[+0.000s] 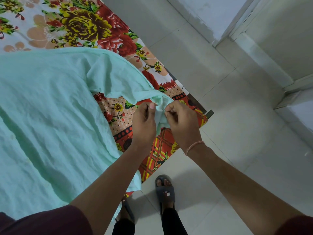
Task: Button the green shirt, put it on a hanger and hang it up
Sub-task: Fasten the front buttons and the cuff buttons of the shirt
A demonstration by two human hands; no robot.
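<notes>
Green shirt (50,107) spread on the bed (84,28), my left hand (144,122) and right hand (182,122) both pinching its sleeve cuff (160,114) at the bed edge, so I'd pull the cuff taut, line up button and hole, then push through

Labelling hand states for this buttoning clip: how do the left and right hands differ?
Left hand has a bare wrist; right hand wears an orange thread at the wrist. Left hand sits over the floral sheet; right hand is at the bed's edge, nearer the floor. Shared: both pinch the same bunched end of the green shirt, fingers curled.
</notes>
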